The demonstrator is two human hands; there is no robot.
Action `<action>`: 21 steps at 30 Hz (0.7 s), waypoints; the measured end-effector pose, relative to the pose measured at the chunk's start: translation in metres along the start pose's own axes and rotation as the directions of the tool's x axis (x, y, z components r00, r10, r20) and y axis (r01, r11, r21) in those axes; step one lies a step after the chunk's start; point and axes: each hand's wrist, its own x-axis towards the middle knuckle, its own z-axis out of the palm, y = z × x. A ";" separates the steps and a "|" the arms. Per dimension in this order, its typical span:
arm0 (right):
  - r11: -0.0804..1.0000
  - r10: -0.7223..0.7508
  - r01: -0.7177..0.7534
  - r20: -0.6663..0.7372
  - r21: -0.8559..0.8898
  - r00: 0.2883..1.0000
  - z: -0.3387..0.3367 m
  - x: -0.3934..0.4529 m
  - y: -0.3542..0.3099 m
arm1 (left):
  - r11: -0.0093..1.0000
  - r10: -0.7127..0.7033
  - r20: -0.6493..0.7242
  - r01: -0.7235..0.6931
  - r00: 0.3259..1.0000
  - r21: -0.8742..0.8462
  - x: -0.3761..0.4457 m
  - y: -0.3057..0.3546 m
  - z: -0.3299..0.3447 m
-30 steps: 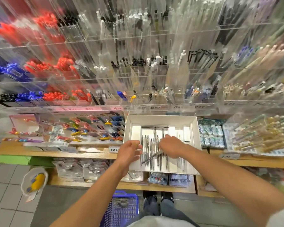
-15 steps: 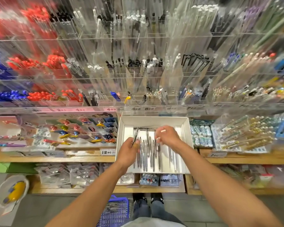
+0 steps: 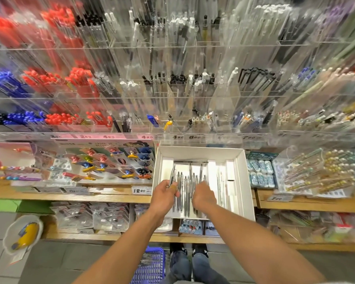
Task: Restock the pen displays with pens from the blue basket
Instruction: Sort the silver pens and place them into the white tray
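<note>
A white display tray sits on the wooden shelf in front of me, with several silver pens lying lengthwise in its middle section. My left hand is at the tray's left side and holds a silver pen that points up and away. My right hand hovers over the pens with fingers curled down among them; what it grips is hidden. The blue basket stands on the floor by my feet with pens inside.
Clear acrylic racks full of red, blue, black and clear pens rise behind the tray. A novelty pen display lies to the left, erasers and decorated pens to the right. Packaged goods fill the lower shelf.
My left hand has come to hold a silver pen at the tray's left side. My right hand shifted across the pens, up the tray and back toward me.
</note>
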 end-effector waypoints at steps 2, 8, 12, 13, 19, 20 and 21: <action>0.999 0.023 -0.024 0.046 0.031 0.999 -0.002 0.000 0.001 | 1.000 -0.014 -0.002 0.013 1.000 -0.015 0.000 0.000 0.000; 0.981 -0.091 0.074 0.090 0.178 0.992 -0.028 -0.005 -0.003 | 0.997 -0.028 -0.023 0.027 0.999 -0.066 0.004 0.001 0.000; 0.796 -0.244 0.079 0.199 0.600 0.949 -0.059 -0.023 -0.006 | 0.988 -0.076 -0.002 0.075 0.997 -0.135 0.007 0.003 0.001; 0.748 -0.307 0.077 0.242 0.659 0.920 -0.064 -0.030 -0.007 | 0.986 -0.086 0.017 0.088 0.996 -0.140 0.007 0.003 0.002; 0.663 -0.433 0.114 0.254 0.740 0.865 -0.065 -0.051 -0.011 | 0.978 -0.067 0.120 0.089 0.991 -0.189 0.007 0.002 0.005; 0.650 -0.450 0.123 0.250 0.750 0.857 -0.065 -0.051 -0.011 | 0.975 -0.068 0.120 0.091 0.990 -0.202 0.008 0.001 0.004; 0.642 -0.461 0.127 0.248 0.756 0.852 -0.065 -0.049 -0.011 | 0.973 -0.071 0.118 0.094 0.990 -0.210 0.009 0.001 0.003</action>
